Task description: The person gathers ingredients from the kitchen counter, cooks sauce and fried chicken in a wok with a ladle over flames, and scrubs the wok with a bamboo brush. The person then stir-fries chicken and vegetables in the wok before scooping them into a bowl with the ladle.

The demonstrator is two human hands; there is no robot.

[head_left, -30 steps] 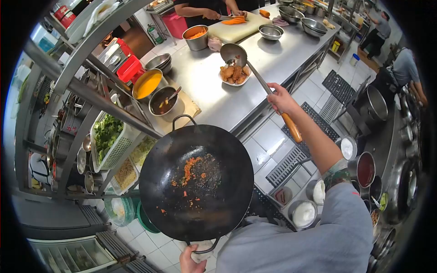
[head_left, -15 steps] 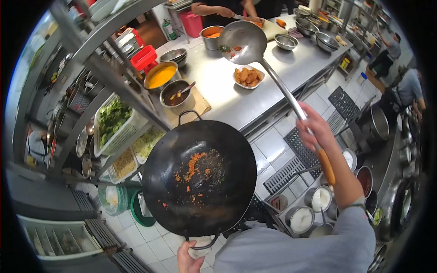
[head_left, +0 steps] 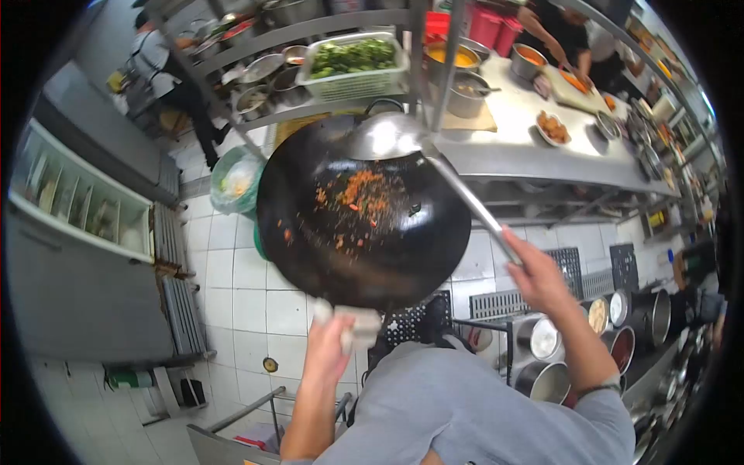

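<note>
A black wok (head_left: 422,263) hangs in front of me, tilted so its inside shows, with orange and dark food bits (head_left: 364,190) scattered in it. At its near edge my left hand (head_left: 329,349) is closed over a white folded cloth (head_left: 361,328) around the wok's handle, which the cloth hides. My right hand (head_left: 536,273) is wrapped round the handle of a long metal ladle (head_left: 471,198). The ladle's bowl is over the wok's far side, its shiny underside towards me; whether it touches the wok I cannot tell.
Beyond the wok stand a basket of green vegetables (head_left: 353,84) and a steel counter (head_left: 535,165) with a bowl of fried pieces (head_left: 552,129). A co-worker (head_left: 554,39) cuts something orange; another person (head_left: 167,70) stands far left. Pots (head_left: 542,339) line the right; a bin bag (head_left: 236,182) is left.
My view has swung left along with the wok. The ladle has come from above the counter to over the wok, and its bowl has turned underside up.
</note>
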